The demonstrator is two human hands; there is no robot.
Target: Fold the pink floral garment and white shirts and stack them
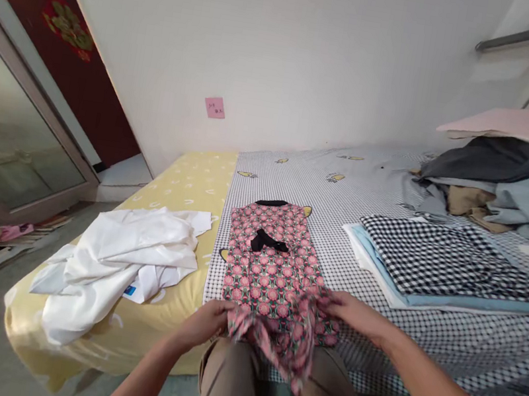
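Note:
A pink floral garment (272, 259) with black trim lies on the bed in front of my knees. A black strip of cloth (267, 241) rests on its upper middle. The lower end of the garment is lifted and bunched, partly blurred, and hangs over my legs. My left hand (212, 318) is closed on its left lower edge. My right hand (340, 305) pinches the fabric at the right side. Between the hands the cloth sags, and my fingertips are partly hidden in it.
Left on the yellow sheet (207, 179) lies a crumpled white garment (129, 257). Folded clothes with a black-and-white checked piece (456, 258) on top are stacked right. Behind them sits a heap of grey clothes (506, 162). A white wall (317, 52) borders the bed's far side.

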